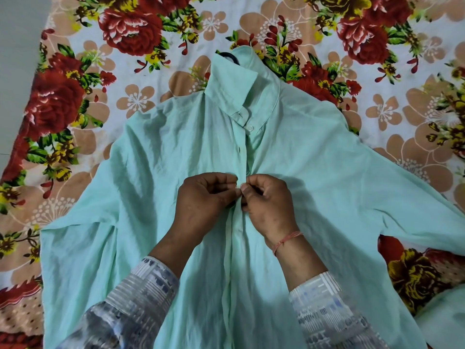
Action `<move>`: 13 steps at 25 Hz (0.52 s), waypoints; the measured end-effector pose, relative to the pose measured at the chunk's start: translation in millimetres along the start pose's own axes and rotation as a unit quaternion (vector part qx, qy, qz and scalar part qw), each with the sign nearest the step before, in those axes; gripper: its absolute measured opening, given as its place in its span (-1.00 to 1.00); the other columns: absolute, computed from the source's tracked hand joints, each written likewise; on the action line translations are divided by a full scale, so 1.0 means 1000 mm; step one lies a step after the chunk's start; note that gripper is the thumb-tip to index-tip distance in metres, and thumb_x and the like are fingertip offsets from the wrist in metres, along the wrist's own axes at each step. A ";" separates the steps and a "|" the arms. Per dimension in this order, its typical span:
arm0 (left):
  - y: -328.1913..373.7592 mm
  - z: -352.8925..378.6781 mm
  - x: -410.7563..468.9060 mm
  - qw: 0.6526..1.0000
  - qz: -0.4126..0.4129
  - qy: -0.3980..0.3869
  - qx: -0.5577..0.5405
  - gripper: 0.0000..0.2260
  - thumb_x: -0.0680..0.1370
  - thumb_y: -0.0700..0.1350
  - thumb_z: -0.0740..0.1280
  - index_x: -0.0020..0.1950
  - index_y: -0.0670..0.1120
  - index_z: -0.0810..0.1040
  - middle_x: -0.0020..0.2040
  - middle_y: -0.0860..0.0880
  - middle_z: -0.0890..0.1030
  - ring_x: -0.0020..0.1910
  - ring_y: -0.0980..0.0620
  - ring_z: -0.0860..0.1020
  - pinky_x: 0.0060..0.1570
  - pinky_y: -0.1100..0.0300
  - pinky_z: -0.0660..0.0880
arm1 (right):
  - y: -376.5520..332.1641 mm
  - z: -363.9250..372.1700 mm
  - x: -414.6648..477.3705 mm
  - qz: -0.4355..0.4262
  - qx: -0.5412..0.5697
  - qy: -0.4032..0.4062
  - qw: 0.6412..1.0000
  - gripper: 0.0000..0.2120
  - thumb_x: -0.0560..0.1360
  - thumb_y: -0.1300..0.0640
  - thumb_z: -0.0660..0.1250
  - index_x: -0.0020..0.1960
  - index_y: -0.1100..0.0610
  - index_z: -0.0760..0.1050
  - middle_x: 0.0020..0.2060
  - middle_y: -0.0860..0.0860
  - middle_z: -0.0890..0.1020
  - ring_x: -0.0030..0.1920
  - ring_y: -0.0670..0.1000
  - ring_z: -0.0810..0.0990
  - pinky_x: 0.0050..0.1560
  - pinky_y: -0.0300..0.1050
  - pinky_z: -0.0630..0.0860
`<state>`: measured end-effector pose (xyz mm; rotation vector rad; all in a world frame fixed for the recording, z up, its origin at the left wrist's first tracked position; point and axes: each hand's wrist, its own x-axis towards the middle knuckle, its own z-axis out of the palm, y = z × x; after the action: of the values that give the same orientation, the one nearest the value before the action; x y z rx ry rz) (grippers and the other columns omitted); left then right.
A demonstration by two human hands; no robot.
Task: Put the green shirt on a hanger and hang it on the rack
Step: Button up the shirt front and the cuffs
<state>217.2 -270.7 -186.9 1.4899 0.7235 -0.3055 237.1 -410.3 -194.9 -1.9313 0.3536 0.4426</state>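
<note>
buttoning the front of the green shirt (pixel 156 187), a person works at its placket (pixel 242 157) just below the collar (pixel 236 79), the garment spread face-up on a floral bedsheet (pixel 125 34). the left hand (pixel 201 205) and right hand (pixel 270 205) meet at the placket, fingers curled tight, each pinching an edge of the cloth. a dark hanger hook (pixel 230 56) peeks out beside the collar, suggesting the hanger is already inside. next, by the look of it: finish the button, then lift by the hook. no rack is in view.
</note>
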 end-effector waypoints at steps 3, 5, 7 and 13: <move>0.000 0.000 -0.001 0.998 -0.035 -0.011 -0.046 -0.84 0.53 -0.35 0.52 0.05 -0.16 0.75 -0.17 -0.10 0.78 -0.16 0.00 0.76 -0.12 0.23 0.67 | 0.001 0.002 0.001 -0.024 -0.049 -0.021 0.998 -0.77 0.54 0.02 0.28 -0.17 0.18 0.51 -0.30 0.16 0.61 -0.24 0.21 0.61 -0.13 0.21 0.63; 0.000 0.003 0.001 0.999 -0.028 0.006 -0.034 -0.86 0.56 -0.36 0.48 0.04 -0.15 0.74 -0.19 -0.07 0.78 -0.20 0.00 0.76 -0.13 0.20 0.68 | 0.003 0.000 0.001 -0.029 -0.064 -0.039 0.997 -0.79 0.61 0.10 0.27 -0.16 0.17 0.46 -0.32 0.11 0.57 -0.23 0.20 0.58 -0.17 0.14 0.59; -0.002 0.006 0.002 1.000 -0.011 0.028 -0.009 -0.85 0.57 -0.35 0.47 0.03 -0.13 0.74 -0.20 -0.07 0.78 -0.21 -0.02 0.77 -0.09 0.11 0.71 | 0.003 -0.001 0.000 -0.028 -0.057 -0.039 0.997 -0.79 0.65 0.16 0.28 -0.18 0.11 0.44 -0.37 -0.06 0.50 -0.32 0.03 0.50 -0.25 -0.05 0.45; 0.000 0.006 -0.005 1.000 -0.004 0.021 -0.021 -0.83 0.54 -0.30 0.51 0.08 -0.08 0.74 -0.08 -0.06 0.80 -0.05 -0.06 0.78 0.11 -0.03 0.70 | 0.003 0.003 -0.002 -0.060 -0.055 0.013 0.997 -0.86 0.64 0.21 0.32 -0.07 0.04 0.55 -0.29 -0.14 0.57 -0.27 -0.18 0.54 -0.19 -0.35 0.41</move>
<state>215.1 -277.4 -184.2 1.4584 0.7647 -0.2639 233.6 -408.7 -197.2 -2.0549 0.2312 0.3646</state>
